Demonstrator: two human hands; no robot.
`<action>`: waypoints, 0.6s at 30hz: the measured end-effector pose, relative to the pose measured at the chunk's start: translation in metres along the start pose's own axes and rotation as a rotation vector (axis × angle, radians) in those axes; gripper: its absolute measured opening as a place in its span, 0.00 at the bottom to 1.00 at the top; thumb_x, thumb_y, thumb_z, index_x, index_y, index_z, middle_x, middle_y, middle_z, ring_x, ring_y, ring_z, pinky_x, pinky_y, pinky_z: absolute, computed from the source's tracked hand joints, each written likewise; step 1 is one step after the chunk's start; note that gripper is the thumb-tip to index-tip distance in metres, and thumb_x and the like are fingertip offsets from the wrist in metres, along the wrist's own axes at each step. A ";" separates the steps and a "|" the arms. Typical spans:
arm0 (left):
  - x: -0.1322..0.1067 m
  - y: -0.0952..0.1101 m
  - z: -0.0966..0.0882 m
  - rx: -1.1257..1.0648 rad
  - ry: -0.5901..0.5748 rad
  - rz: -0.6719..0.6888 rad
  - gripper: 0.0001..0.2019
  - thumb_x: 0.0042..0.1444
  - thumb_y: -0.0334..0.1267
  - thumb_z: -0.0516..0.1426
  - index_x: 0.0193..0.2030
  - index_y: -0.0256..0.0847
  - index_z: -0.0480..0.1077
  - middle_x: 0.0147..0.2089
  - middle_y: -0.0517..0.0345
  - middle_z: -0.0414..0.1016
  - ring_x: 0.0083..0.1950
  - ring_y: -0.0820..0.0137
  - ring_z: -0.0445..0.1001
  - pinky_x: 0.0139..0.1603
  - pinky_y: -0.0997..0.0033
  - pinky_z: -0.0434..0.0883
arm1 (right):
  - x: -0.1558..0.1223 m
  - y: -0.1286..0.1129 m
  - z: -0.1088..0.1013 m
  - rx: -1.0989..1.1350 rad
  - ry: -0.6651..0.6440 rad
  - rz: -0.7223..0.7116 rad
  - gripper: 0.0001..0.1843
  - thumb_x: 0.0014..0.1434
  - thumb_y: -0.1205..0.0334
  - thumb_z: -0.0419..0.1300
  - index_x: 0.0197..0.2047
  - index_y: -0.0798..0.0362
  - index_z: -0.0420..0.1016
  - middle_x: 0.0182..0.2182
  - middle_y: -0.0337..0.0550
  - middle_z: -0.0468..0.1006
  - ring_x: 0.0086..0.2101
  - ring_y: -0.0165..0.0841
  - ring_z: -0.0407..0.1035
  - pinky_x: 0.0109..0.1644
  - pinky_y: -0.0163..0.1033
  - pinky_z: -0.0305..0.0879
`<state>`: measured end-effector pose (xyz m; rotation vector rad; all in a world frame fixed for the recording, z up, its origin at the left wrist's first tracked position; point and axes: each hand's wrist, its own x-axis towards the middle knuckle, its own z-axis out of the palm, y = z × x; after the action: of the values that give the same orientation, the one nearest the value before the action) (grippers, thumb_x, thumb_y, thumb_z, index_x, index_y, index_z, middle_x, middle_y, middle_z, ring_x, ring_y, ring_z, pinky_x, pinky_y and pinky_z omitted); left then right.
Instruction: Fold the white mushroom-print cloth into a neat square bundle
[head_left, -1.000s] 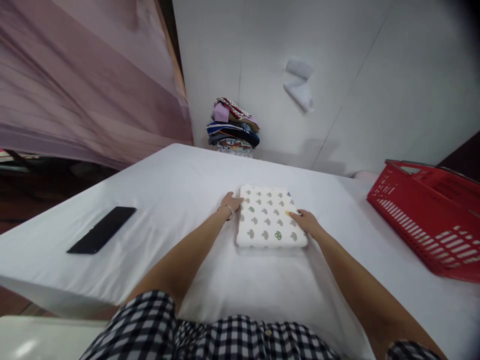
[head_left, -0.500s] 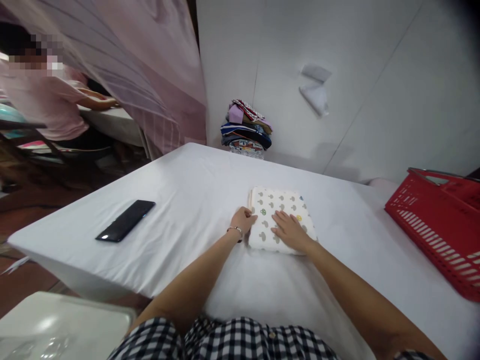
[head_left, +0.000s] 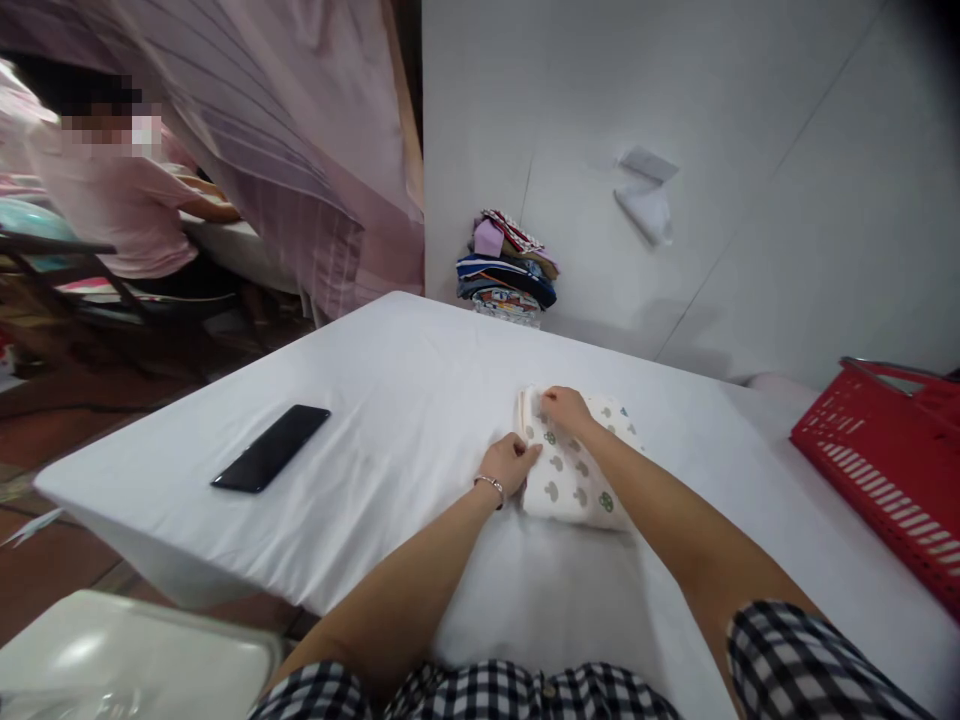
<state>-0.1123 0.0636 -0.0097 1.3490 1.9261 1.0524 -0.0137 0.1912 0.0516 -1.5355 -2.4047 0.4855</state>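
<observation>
While your left hand (head_left: 508,466) pinches folded cloth (head_left: 564,488) at nine o'clock, right hand (head_left: 568,409) seems to pinch it at eleven – fingertips unclear – red basket (head_left: 896,440) at three.

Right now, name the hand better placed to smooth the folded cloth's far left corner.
Probably the right hand: it is at that corner, while the left hand is at the left edge of the cloth, lower in view.
</observation>
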 end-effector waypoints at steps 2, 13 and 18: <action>0.000 -0.001 0.000 0.001 -0.003 0.012 0.14 0.52 0.49 0.55 0.26 0.42 0.64 0.26 0.60 0.71 0.31 0.70 0.70 0.30 0.72 0.62 | 0.013 -0.009 0.005 -0.051 -0.056 0.048 0.19 0.57 0.49 0.52 0.35 0.54 0.76 0.33 0.45 0.80 0.34 0.34 0.71 0.35 0.33 0.59; 0.003 0.000 0.002 0.029 -0.025 0.024 0.14 0.52 0.46 0.55 0.22 0.42 0.60 0.22 0.63 0.65 0.27 0.73 0.64 0.28 0.73 0.57 | 0.033 -0.017 0.030 -0.193 -0.100 0.069 0.14 0.53 0.60 0.56 0.43 0.54 0.72 0.40 0.51 0.77 0.39 0.39 0.71 0.35 0.35 0.60; 0.004 -0.002 0.002 0.060 -0.035 0.054 0.18 0.54 0.50 0.51 0.19 0.42 0.58 0.19 0.65 0.61 0.25 0.73 0.61 0.27 0.73 0.55 | 0.024 -0.005 0.031 -0.003 -0.050 -0.021 0.19 0.57 0.46 0.53 0.41 0.52 0.71 0.37 0.44 0.77 0.38 0.35 0.70 0.37 0.34 0.59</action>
<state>-0.1132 0.0675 -0.0122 1.4500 1.9188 0.9968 -0.0394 0.2071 0.0261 -1.5151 -2.4576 0.5229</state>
